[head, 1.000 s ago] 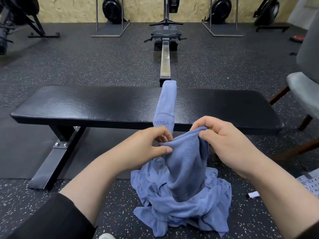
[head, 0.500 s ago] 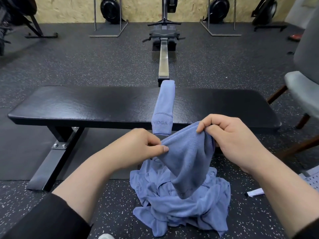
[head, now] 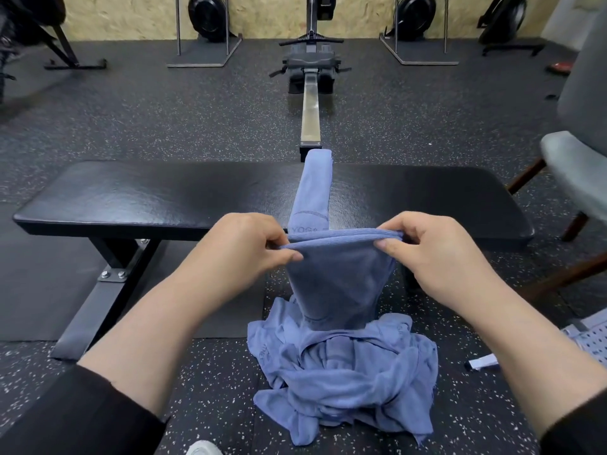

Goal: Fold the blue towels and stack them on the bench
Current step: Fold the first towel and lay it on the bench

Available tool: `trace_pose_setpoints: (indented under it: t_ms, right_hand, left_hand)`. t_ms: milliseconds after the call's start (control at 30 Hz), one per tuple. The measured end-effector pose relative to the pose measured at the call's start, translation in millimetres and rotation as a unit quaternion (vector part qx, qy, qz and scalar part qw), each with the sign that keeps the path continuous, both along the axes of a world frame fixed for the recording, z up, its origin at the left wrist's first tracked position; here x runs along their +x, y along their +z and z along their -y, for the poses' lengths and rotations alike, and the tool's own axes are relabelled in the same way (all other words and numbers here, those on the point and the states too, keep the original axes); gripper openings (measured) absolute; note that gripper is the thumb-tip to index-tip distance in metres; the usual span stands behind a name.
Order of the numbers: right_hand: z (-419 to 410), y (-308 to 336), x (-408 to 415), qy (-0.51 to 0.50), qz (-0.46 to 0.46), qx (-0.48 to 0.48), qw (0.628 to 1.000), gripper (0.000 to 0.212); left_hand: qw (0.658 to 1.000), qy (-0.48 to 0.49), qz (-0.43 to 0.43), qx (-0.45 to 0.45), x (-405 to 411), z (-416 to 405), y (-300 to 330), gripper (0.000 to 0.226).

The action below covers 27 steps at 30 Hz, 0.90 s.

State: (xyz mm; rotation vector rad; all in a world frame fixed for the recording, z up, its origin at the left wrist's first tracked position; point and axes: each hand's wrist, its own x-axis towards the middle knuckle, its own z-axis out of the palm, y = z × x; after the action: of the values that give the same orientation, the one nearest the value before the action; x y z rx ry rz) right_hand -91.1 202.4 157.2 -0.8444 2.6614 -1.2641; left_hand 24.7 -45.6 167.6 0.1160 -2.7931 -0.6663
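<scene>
A blue towel (head: 341, 284) hangs in front of the black bench (head: 164, 198), its top edge stretched level between my two hands. My left hand (head: 243, 251) pinches the left end of that edge and my right hand (head: 433, 254) pinches the right end. The towel's lower part falls onto a crumpled heap of blue towels (head: 348, 385) on the floor. A narrow folded blue towel (head: 313, 188) lies across the bench behind my hands, its near end printed with lettering.
A rowing machine rail (head: 310, 110) runs away behind the bench. A grey chair (head: 578, 165) stands at the right. Exercise machines line the far wall. A white perforated item (head: 588, 343) and a small white scrap (head: 483, 362) lie on the speckled floor at right.
My hands have moved apart and risen, pulling the towel's top edge out from a bunched peak into a straight, level line.
</scene>
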Motion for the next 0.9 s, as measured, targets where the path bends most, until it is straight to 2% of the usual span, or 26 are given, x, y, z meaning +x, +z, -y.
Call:
trace_pose_setpoints:
  t_ms: [133,267,433,533,633,733,900]
  right_hand:
    - [3.2,2.9,3.4,-0.008,-0.019,-0.001,1.0,0.01]
    - [4.2,7.8,8.1,-0.006,-0.019,-0.014,1.0,0.009]
    - [3.7,14.0,19.2,0.002,0.018,-0.101,0.995,0.012]
    - [3.8,9.2,21.4,-0.006,0.056,-0.129,0.99,0.012]
    - [5.1,1.9,20.2,-0.027,0.085,-0.123,0.988,0.012]
    - [8.8,-2.1,18.1,-0.052,0.109,-0.125,0.985,0.01]
    - [19.4,-7.0,15.7,-0.07,0.119,-0.131,0.982,0.009]
  left_hand:
    - [0.999,0.04,0.002,0.014,1.6,-5.9,6.5,0.027]
    - [0.996,0.048,-0.015,0.073,5.4,-11.3,12.7,0.029]
    - [0.993,0.017,-0.002,0.12,11.7,-13.4,19.1,0.026]
    - [0.99,0.026,0.029,0.136,13.0,-16.0,19.3,0.01]
    - [0.969,0.077,0.065,0.223,9.0,-23.3,10.1,0.023]
    - [0.934,0.141,0.054,0.324,0.0,-32.0,-2.6,0.036]
    - [0.916,0.22,-0.015,0.336,-10.3,-52.6,-8.6,0.032]
